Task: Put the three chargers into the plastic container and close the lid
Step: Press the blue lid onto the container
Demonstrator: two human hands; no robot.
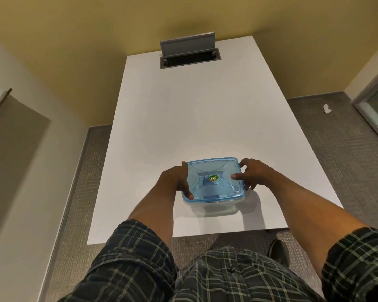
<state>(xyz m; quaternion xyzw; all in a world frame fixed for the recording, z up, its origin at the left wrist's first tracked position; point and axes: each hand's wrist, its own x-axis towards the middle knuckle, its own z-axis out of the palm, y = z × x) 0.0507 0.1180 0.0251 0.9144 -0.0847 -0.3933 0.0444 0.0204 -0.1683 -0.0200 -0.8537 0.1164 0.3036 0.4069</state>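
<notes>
Blue lid [213, 178] sits on the container [214, 204], left hand [177, 180] and right hand [252, 174] each grasping an edge.

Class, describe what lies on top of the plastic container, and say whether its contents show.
A blue lid with a green sticker covers the container; the left hand and right hand rest on it. Contents are hidden; chargers cannot be confirmed.

Person, seen from above. Shirt: dark plaid, navy to charcoal ground crossed by pale green and off-white lines, buttoned down the front, one dark button showing. Left sleeve [131, 260] and right sleeve [358, 258]: same plaid, ending near the elbows, forearms bare. Left hand [179, 179] and right hand [252, 173]: bare. One dark shoe [278, 250] shows beneath the table edge.
</notes>
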